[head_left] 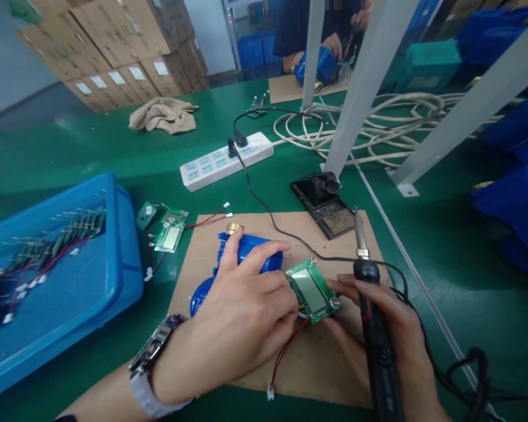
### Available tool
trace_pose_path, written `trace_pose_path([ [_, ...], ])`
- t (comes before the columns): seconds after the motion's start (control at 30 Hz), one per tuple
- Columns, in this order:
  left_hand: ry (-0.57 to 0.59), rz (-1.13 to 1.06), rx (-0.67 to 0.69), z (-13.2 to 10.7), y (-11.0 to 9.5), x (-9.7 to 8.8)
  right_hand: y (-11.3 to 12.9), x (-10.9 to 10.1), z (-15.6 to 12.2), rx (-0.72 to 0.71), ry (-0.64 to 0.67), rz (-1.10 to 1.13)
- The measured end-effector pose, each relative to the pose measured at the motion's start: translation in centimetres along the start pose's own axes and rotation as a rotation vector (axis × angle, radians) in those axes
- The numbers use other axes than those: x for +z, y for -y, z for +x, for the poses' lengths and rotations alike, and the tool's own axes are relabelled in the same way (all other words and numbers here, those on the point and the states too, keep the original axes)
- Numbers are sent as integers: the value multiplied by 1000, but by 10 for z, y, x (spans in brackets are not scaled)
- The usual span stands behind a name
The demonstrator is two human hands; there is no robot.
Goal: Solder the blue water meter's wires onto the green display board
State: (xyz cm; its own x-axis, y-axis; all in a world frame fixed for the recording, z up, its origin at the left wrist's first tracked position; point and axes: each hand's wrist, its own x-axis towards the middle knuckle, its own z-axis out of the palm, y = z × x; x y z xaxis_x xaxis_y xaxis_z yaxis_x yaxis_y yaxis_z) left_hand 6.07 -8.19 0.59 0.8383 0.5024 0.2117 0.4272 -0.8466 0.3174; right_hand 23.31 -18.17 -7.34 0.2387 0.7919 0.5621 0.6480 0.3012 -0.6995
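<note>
A green circuit board (310, 290) with a small display is tilted between my hands, its red and black wires trailing to a white plug (270, 392). My left hand (246, 310) lies over a blue housing (253, 249) with a brass threaded end; two fingers stretch across the housing, while the curled ones close at the board's left edge. Their tips are hidden. In my right hand (391, 328) is a soldering iron (372, 305), tip pointing up and away. Fingers of this hand also touch the board's right edge.
A cardboard sheet (334, 375) lies under the work. Nearby are a soldering iron stand (323, 202), a power strip (226, 161), loose boards (169, 231), and a blue bin (70, 293) of boards. Cable coils (378, 129), grey posts (361, 88) and a person's hand (332, 47) are farther back.
</note>
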Motion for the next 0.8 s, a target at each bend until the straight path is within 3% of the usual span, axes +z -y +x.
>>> trace_pose_path([
  [0.27, -35, 16, 3, 0, 0, 3, -11, 1, 2, -10, 20, -19],
  [0.7, -1, 38, 9, 2, -4, 2, 2, -3, 3, -28, 39, -42],
  [0.8, 22, 27, -6, 2, -5, 0, 11, -9, 3, -19, -30, -24],
])
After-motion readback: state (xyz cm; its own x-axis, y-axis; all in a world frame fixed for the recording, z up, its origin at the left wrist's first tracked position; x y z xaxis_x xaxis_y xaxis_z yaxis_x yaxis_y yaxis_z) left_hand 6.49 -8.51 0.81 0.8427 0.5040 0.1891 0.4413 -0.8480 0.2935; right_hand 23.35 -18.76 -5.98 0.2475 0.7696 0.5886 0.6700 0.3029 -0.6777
